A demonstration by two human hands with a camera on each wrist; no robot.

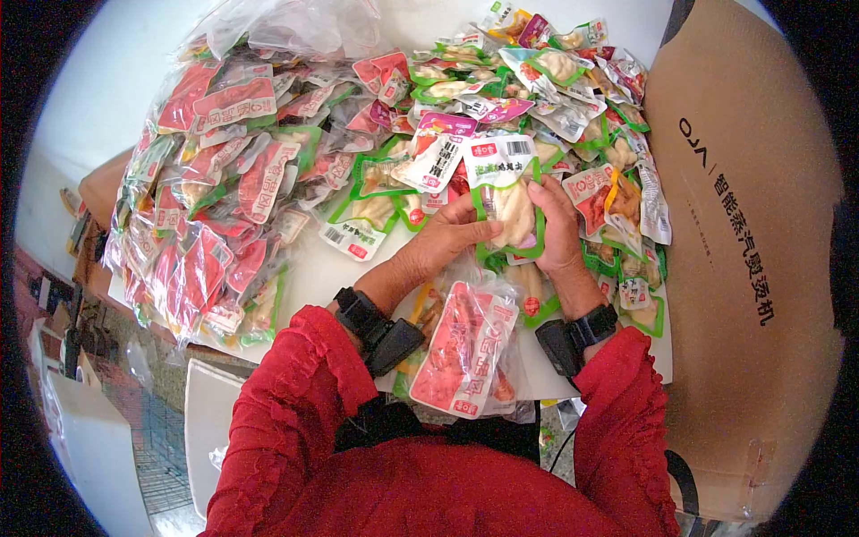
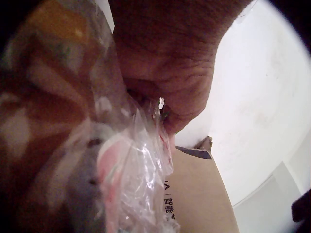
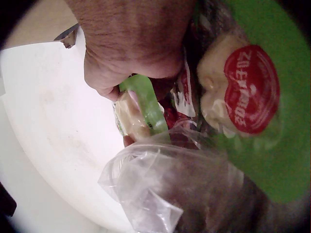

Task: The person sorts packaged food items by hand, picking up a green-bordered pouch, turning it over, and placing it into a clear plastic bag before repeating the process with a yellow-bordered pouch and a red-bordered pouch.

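Green-edged snack packet [image 1: 507,204], mid-surface [image 1: 309,273], just beyond a clear bag [image 1: 465,349] of red packets, left edge pinched by curled left hand [image 1: 447,237], right edge by curled right hand [image 1: 559,228]; risk: slick film slipping, packet lost among loose packets [image 1: 537,80].

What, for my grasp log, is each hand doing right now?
Left hand: holds the green-edged snack packet by one side.
Right hand: holds the same packet by the opposite side.
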